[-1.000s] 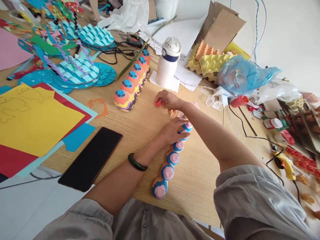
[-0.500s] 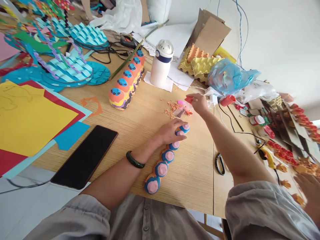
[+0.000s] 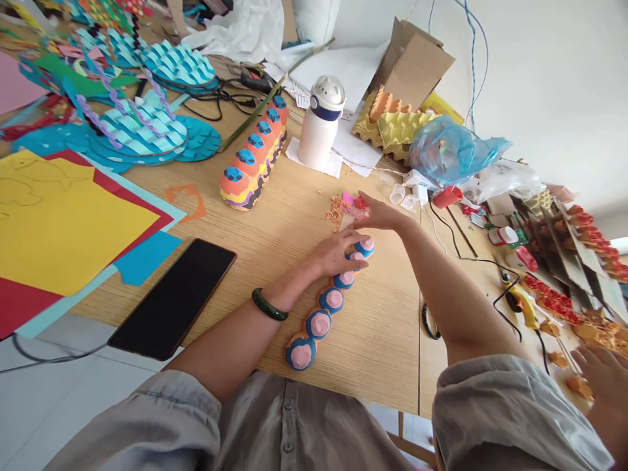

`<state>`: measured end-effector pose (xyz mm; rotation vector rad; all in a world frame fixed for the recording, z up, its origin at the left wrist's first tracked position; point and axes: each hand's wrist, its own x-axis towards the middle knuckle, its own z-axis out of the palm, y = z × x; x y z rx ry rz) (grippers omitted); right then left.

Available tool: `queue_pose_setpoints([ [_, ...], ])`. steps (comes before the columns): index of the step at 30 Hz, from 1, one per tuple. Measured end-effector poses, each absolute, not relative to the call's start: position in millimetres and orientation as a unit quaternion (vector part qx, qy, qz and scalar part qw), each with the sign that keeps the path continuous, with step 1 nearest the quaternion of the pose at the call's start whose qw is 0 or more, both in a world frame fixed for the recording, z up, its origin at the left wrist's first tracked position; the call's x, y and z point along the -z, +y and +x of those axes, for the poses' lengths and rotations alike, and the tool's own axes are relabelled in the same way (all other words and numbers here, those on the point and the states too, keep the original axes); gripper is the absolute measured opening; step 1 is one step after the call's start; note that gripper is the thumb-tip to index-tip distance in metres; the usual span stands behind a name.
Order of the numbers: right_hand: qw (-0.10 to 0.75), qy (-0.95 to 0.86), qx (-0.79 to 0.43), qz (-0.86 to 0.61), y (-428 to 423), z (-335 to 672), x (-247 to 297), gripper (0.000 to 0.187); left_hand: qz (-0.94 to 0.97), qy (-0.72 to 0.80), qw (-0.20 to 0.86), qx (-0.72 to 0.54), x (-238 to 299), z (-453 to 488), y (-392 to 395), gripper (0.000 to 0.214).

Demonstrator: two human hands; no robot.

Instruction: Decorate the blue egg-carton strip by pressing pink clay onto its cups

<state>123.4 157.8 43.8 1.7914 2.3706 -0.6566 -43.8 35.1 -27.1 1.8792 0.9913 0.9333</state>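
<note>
A strip of egg-carton cups, painted blue and orange with a pink lump on each cup, lies lengthwise on the table. My left hand is closed around the far end of the strip, fingers over the last cups. Beyond it my right hand reaches low over the table, thumb and fingers apart around a red, clay-like piece on clear plastic. Touching the red piece is not clearly visible. Orange crumbs and a bright pink scrap lie beside it.
A painted egg-carton caterpillar and a white bottle stand behind. A phone and coloured paper lie left. On the right are scissors, a red tub, a glue gun and another person's hand.
My right hand has moved down and left, from pinching a red lump to spread fingers near the plastic. My left hand remains on the strip. The view has shifted slightly.
</note>
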Motion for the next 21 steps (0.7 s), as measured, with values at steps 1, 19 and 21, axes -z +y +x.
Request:
queue_pose_setpoints([
  [1, 0.056, 0.780, 0.202, 0.590, 157, 122, -43, 0.113, 0.743, 0.390, 0.401, -0.368, 26, -44, 35, 0.058],
  [19, -0.142, 0.735, 0.124, 0.652, 163, 135, -2, 0.014, 0.743, 0.389, 0.411, -0.357, 24, -46, 37, 0.064],
  [21, -0.174, 0.722, 0.139, 0.655, 168, 144, -4, 0.018, 0.745, 0.384, 0.410, -0.361, 26, -46, 38, 0.064],
])
